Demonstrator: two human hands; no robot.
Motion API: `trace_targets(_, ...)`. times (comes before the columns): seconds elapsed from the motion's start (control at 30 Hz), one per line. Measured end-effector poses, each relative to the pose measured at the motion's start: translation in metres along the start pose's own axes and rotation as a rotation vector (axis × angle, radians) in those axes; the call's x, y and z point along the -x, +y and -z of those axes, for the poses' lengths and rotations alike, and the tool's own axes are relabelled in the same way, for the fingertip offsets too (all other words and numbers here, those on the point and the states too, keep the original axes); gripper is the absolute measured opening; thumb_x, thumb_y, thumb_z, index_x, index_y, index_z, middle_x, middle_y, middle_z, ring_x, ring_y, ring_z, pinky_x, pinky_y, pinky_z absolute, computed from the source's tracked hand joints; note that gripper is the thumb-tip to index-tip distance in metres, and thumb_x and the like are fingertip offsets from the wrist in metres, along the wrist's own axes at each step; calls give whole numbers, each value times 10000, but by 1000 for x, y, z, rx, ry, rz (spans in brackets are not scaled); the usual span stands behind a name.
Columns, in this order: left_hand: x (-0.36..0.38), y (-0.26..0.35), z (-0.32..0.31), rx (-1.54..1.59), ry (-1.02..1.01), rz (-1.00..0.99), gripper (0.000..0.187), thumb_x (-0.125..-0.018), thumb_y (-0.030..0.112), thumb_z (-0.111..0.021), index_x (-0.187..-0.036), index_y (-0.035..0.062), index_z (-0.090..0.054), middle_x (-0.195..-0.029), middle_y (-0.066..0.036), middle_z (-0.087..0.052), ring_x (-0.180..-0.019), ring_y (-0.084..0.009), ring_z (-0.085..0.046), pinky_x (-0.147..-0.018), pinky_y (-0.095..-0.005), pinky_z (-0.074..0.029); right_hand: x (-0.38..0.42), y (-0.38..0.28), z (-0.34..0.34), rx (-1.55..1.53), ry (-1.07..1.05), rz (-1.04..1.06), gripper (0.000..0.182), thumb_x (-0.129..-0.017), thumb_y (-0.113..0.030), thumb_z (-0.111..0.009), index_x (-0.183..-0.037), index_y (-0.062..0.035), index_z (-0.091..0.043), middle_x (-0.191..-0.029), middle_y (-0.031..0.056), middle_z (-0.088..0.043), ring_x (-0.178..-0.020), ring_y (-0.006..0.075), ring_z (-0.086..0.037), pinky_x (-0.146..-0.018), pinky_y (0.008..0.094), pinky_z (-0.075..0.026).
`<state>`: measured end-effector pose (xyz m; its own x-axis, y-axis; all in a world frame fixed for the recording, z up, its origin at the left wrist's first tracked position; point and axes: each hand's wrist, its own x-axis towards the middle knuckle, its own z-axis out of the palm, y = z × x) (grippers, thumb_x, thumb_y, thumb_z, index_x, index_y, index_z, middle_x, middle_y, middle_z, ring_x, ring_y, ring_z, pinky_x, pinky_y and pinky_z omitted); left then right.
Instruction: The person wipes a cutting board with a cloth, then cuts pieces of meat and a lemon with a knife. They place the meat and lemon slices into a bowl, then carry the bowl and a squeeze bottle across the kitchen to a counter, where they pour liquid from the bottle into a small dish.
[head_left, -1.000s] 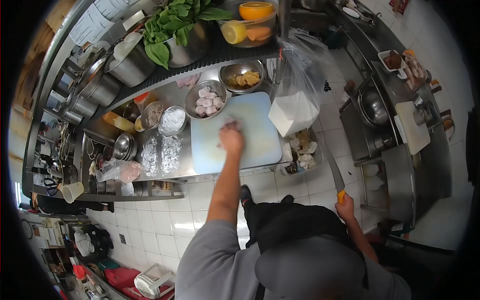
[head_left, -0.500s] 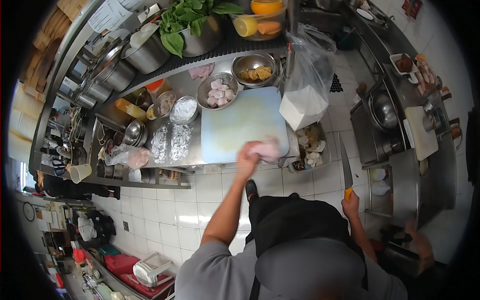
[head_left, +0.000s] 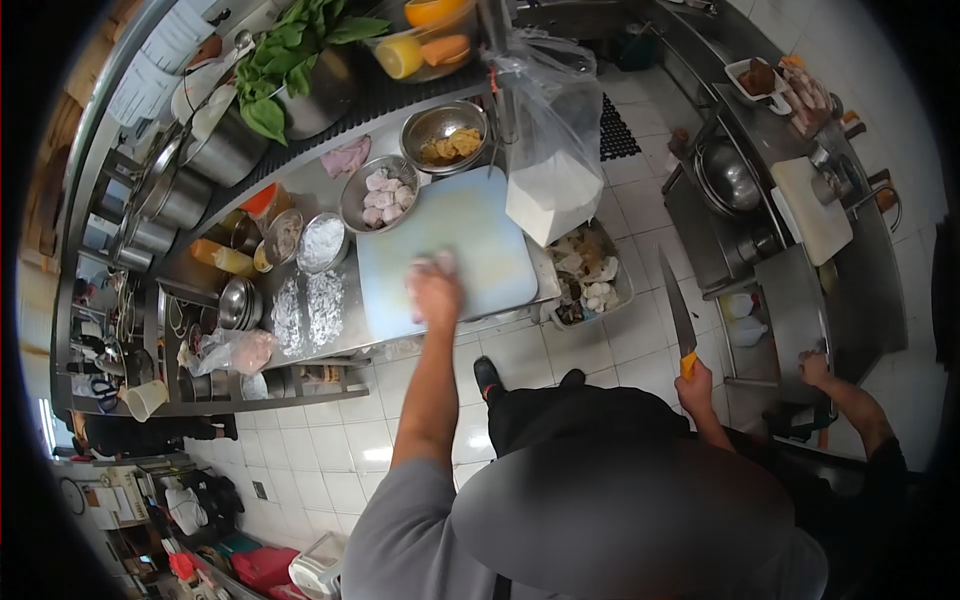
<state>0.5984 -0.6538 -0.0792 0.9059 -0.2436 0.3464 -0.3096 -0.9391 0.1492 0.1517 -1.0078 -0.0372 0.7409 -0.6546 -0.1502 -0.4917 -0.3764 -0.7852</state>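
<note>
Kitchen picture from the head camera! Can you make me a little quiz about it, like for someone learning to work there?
1. Which hand holds the yellow-handled knife?
2. What colour is the cutting board under the left hand?
A red
B pale blue
C black
3. True or false: the green leaves lie on the cutting board.

Key:
1. The right hand.
2. B.
3. False; the green leaves stick out of a metal pot on the shelf.
</note>
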Motion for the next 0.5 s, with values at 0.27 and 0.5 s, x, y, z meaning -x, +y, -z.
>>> trace_targets(0.27,11,206,9,71,-349,-309,368,-841,195,-603,-1159,22,-669,-1155,-184,-654,-1059,-355,-602,-885,-451,-485,9,8,-6,-25,41,-4,312,-726,-25,-579,-1023,69,-593,-785,149,-621,-736,241,-625,-729,351,-516)
trace_targets(0.5,30,213,66,520,-728,-366,370,-829,219,-650,-1142,25,-684,-1001,-179,-742,-873,-320,-709,-782,-453,-564,14,11,2,21,31,28,332,-703,-33,-561,-1013,79,-593,-757,192,-608,-695,330,-631,-697,376,-516)
